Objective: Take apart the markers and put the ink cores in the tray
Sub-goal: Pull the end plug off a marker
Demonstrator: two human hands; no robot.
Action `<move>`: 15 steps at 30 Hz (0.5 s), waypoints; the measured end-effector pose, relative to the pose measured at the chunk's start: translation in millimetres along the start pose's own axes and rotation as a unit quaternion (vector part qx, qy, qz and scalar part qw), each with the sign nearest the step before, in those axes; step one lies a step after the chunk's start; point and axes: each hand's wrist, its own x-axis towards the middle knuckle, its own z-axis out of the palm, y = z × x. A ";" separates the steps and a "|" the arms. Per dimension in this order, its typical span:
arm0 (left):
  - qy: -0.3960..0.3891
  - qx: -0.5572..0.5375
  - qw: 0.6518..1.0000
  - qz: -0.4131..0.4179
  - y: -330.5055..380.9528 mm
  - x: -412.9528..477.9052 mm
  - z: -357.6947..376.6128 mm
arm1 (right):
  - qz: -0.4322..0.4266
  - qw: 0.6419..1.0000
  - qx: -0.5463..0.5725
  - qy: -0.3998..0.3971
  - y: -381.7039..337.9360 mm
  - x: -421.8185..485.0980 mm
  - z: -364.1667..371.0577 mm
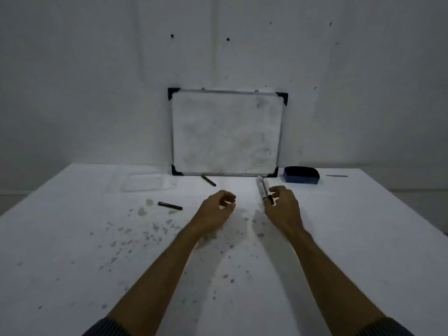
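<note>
White, ink-speckled table [339, 238] fills the view. Right hand [282, 207] pinches a marker [266, 190], tip end away, likely ready for pulling apart; left hand [218, 209] hovers loosely curled, empty. Left of the marker lie two dark pieces [169, 205] [208, 180]; farther left, the clear tray [145, 183] waits for cores.

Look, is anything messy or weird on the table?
Yes. Grey flecks and smudges are scattered over the white table, thickest in front of the left hand, like stains. The whiteboard against the wall is smeared grey too. Two dark pen pieces lie loose outside the clear tray.
</note>
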 end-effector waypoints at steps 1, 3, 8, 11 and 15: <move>-0.003 -0.017 1.000 -0.016 -5.0 6.8 5.4 | 0.020 1.000 -0.003 0.014 4.8 7.2 4.0; 0.011 -0.033 0.999 -0.033 -14.8 18.7 10.2 | 0.063 0.997 -0.011 0.030 11.5 20.8 9.4; 0.051 -0.032 0.998 -0.037 -27.4 31.3 19.0 | 0.123 0.989 -0.080 0.020 26.5 42.9 19.4; 0.056 -0.002 0.998 -0.028 -30.3 29.1 23.5 | 0.121 0.987 -0.096 0.037 31.5 45.5 25.3; 0.058 -0.012 0.998 -0.026 -26.1 26.9 22.8 | 0.140 0.986 -0.054 0.067 26.8 44.9 23.1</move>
